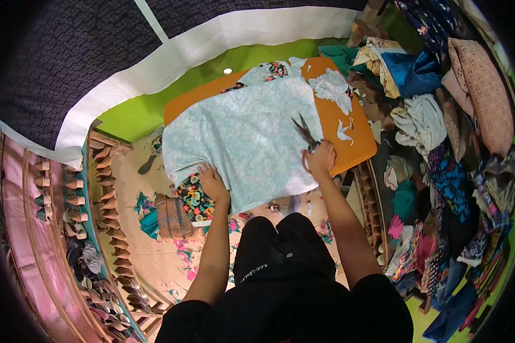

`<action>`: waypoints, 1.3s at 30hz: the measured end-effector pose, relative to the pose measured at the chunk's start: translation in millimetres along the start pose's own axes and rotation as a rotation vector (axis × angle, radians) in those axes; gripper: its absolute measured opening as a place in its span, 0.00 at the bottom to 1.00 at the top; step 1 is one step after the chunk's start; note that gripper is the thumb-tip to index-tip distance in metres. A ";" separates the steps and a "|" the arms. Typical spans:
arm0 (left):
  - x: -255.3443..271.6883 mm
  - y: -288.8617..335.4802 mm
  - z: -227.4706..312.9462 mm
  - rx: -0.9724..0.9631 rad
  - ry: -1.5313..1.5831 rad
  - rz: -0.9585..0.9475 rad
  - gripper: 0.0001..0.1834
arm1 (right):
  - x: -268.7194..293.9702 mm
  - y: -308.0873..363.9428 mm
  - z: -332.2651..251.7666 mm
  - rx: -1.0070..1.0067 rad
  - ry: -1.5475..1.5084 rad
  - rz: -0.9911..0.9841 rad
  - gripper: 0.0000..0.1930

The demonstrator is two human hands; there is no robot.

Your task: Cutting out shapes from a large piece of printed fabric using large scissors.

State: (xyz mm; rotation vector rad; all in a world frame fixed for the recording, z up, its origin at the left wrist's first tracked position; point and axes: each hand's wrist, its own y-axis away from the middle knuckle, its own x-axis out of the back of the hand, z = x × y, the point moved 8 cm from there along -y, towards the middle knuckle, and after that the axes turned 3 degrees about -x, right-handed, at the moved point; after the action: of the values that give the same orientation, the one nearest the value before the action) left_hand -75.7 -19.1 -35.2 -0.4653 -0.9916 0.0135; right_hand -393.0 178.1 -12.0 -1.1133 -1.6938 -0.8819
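Note:
A pale blue-green patterned cloth (240, 134) lies over most of an orange table (357, 134), its near edge hanging down in front. Fingers apart, my left hand (212, 183) rests on the cloth's near left edge, beside a black floral fabric (193, 191) that shows below it. At the cloth's right side, my right hand (323, 159) grips a pair of scissors (306, 131) by the handles. The blades point away to the upper left, slightly apart, above the cloth. Whether they touch it I cannot tell.
White fabric scraps (333, 88) lie on the table's far right. Piled clothes and cloths (420, 123) crowd the right side. A brown woven bag (174, 218) sits below the table's left, near scattered floor scraps (190, 266). Racks of wooden shoe forms (110, 211) line the left.

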 end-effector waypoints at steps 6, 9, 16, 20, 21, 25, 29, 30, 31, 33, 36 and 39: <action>-42.9 27.8 77.7 0.050 0.230 -0.044 0.11 | -20.1 -20.2 -6.4 0.110 -0.258 -0.145 0.15; -60.6 24.8 132.0 -0.016 0.306 -0.074 0.11 | -12.6 -32.3 -14.7 0.287 -0.334 -0.103 0.14; -99.4 -0.6 173.6 0.204 0.715 -0.292 0.12 | 37.9 -60.3 -26.7 0.400 -0.670 -0.268 0.08; -63.2 -25.1 158.1 0.255 0.716 -0.130 0.16 | 49.6 -76.3 -7.3 0.375 -0.802 -0.301 0.09; -45.6 -30.3 145.3 0.258 0.655 -0.043 0.16 | 46.8 -77.4 -4.7 0.345 -0.816 -0.321 0.09; 3.9 -43.5 83.3 0.231 0.331 0.120 0.13 | 27.7 -84.7 5.5 0.300 -0.771 -0.359 0.10; 69.0 -32.4 92.9 0.184 -0.527 0.410 0.12 | 20.1 -97.0 14.2 0.391 -0.530 -0.223 0.11; 78.6 -28.1 100.3 0.185 -0.529 0.407 0.12 | 26.5 -97.6 13.2 0.433 -0.455 -0.170 0.12; 84.4 -20.9 110.9 0.132 -0.429 0.359 0.13 | 28.8 -96.3 11.1 0.422 -0.453 -0.211 0.13; 76.9 6.8 115.9 0.122 -0.074 0.166 0.12 | 41.4 -92.0 6.1 0.422 -0.407 -0.233 0.14; 27.5 83.3 116.3 0.444 0.499 -0.400 0.12 | 45.7 -87.6 13.3 0.412 -0.336 -0.229 0.16; -0.9 142.6 105.5 0.399 0.505 -0.500 0.11 | 59.4 -75.2 12.9 0.543 -0.313 -0.125 0.19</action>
State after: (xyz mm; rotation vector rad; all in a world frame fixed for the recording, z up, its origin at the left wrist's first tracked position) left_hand -133.3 148.5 -42.4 0.1539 -0.5618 -0.3350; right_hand -478.6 181.6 32.8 -0.8033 -2.1111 -0.2856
